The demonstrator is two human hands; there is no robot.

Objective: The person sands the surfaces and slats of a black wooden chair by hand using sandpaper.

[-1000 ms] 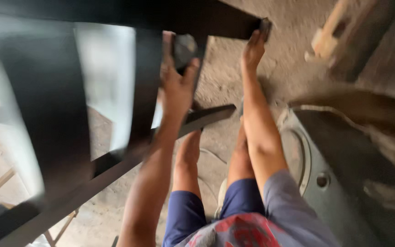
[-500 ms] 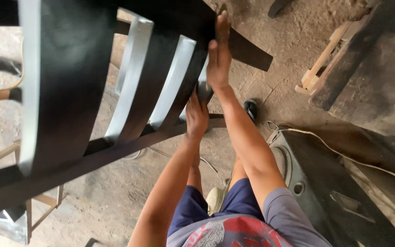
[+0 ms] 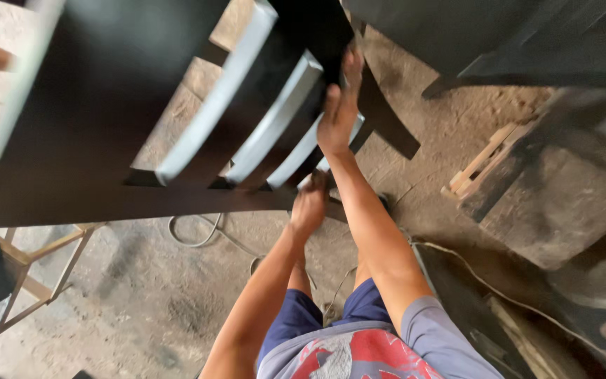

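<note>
Where fingers (image 3: 351,70) spread, black chair frame (image 3: 92,119).

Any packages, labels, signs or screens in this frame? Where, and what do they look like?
None in view.
Only a black slatted chair frame held up by the left hand and right hand, over a dirt floor with a pale wooden stand.

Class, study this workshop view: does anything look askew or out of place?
The black slatted chair frame is off the floor and tilted, the right hand on a slat and the left hand at its rail. A cable trails loose.
</note>
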